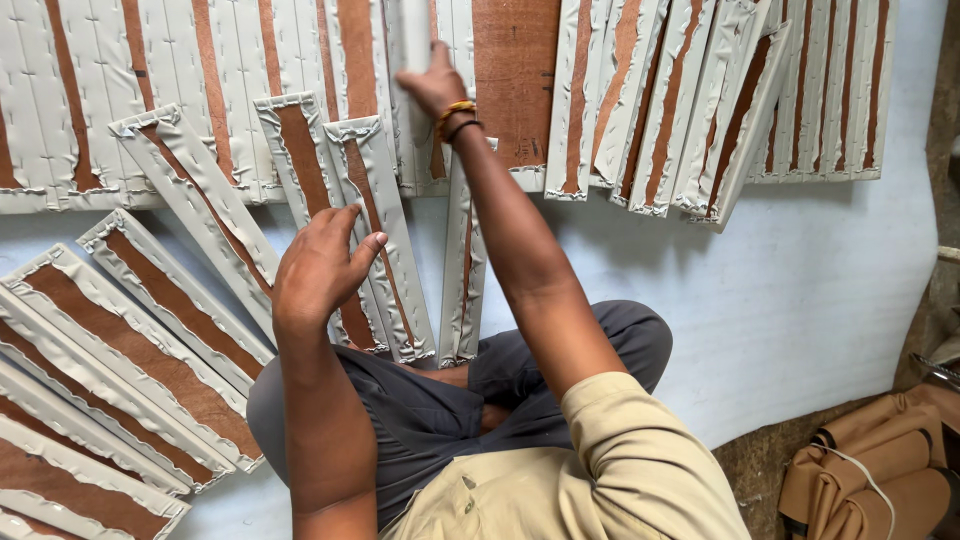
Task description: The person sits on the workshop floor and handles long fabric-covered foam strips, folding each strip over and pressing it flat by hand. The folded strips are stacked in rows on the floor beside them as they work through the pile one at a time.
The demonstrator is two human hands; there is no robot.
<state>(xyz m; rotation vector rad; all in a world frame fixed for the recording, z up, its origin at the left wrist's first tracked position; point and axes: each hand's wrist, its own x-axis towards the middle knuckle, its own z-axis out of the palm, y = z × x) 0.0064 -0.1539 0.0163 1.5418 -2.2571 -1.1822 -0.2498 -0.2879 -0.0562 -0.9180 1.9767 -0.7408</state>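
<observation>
Left of my knee [640, 335], covered strips [150, 360] lie edge to edge. My left hand [320, 265] rests open on one strip [375, 230]. My right hand [432, 85] (arm extended) grips an upper strip [415, 35]. Right of my knee, bare floor sheet [810, 270] remains open.

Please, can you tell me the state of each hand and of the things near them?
left hand: resting on a grey-wrapped strip, fingers bent
right hand: stretched forward, gripping an upright grey strip
grey-wrapped strip: lying flat, brown side up
rolled tan material: rolled up, untouched
</observation>
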